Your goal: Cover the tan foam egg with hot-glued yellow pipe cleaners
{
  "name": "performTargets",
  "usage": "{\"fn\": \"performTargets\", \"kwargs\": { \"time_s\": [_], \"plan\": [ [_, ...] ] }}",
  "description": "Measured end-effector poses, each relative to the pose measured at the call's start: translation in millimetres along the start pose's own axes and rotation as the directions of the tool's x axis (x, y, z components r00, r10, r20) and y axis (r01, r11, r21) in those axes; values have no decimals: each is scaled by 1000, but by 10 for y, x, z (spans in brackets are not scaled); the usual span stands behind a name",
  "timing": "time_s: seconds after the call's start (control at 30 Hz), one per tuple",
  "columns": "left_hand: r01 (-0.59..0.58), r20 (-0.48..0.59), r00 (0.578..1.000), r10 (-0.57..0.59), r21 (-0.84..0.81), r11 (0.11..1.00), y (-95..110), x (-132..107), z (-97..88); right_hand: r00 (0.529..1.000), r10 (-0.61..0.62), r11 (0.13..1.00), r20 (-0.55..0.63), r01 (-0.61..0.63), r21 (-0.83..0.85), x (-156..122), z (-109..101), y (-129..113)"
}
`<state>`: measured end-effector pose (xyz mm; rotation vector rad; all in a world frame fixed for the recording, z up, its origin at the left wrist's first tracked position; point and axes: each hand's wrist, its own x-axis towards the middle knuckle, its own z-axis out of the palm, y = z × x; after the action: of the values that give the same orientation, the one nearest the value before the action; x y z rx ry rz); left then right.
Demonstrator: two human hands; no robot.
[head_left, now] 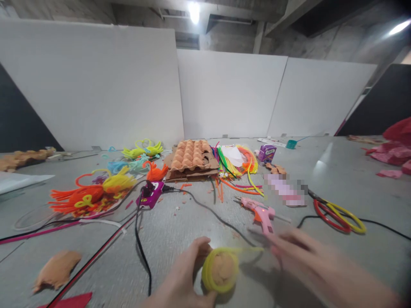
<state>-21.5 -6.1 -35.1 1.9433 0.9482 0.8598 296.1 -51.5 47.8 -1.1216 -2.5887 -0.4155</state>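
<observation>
1. Left hand (183, 273): narrow, curved pose, fingers cupped against the left side of the tan ball (220, 268), holding it low over the bench (173, 244); the forearm enters from the lower edge of the view.
2. Tan ball: matte and slightly rough, bound by a loop of fuzzy yellow pipe cleaner (208, 273) whose free end runs right, toward the other hand.
3. Right hand (308, 261): blurred, fingers spread wide, holding nothing visible; it lies to the right of the ball.
4. Pink hot glue gun (260, 214): glossy plastic, lying on its side just beyond the right fingertips; the blur hides whether they touch. A black cable (218, 216) trails from it across the bench.
5. Scissors (338, 218): red and yellow looped handles, to the right of the glue gun.
6. Magenta power socket (150, 194): plugged with black leads, ahead and left of the hands.
7. Cardboard egg tray (189, 156): moulded pulp on flattened cardboard, far side of the bench.
8. Pipe cleaner bundle (237, 164): multicoloured strands, right of the tray, beside a small purple box (267, 153).
9. Orange and yellow pipe cleaner figures (91, 194): fuzzy loops and fringes, at left.
10. Tan sheet piece (57, 269): irregular and flat, at lower left.
</observation>
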Motion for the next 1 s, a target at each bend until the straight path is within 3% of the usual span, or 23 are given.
{"fn": "performTargets", "kwargs": {
  "time_s": [0.03, 0.1, 0.17, 0.33, 0.63, 0.7, 0.87, 1.0],
  "plan": [
    [-2, 6, 1000, 2, -12, 1000, 5, 2, 0, 1000, -3, 998, 13, 2, 65, 176, 4, -94],
    [11, 21, 1000, -10, -27, 1000, 17, 5, -3, 988, 36, 983, 149, -62, 175, 436, 86, -211],
    [39, 38, 999, -38, -19, 999, 24, 4, -13, 975, 42, 971, 220, -92, 222, 558, 220, -238],
    [67, 51, 996, -69, 44, 997, 9, -24, -42, 958, 37, 978, 283, -93, 189, 534, 435, -192],
    [5, 143, 990, -12, 51, 999, 170, 70, -84, 920, 88, 981, 383, -147, 126, 487, 318, -405],
    [-4, 145, 989, -3, 52, 999, 191, 80, -86, 928, 88, 984, 363, -138, 114, 489, 285, -464],
    [-20, 149, 989, 3, 111, 994, 217, 76, -89, 981, 64, 998, 181, -68, 15, 460, 276, -535],
    [-56, 146, 989, 36, 133, 990, 213, 80, -97, 985, 65, 996, 162, -73, 45, 463, 297, -489]
  ]
}}
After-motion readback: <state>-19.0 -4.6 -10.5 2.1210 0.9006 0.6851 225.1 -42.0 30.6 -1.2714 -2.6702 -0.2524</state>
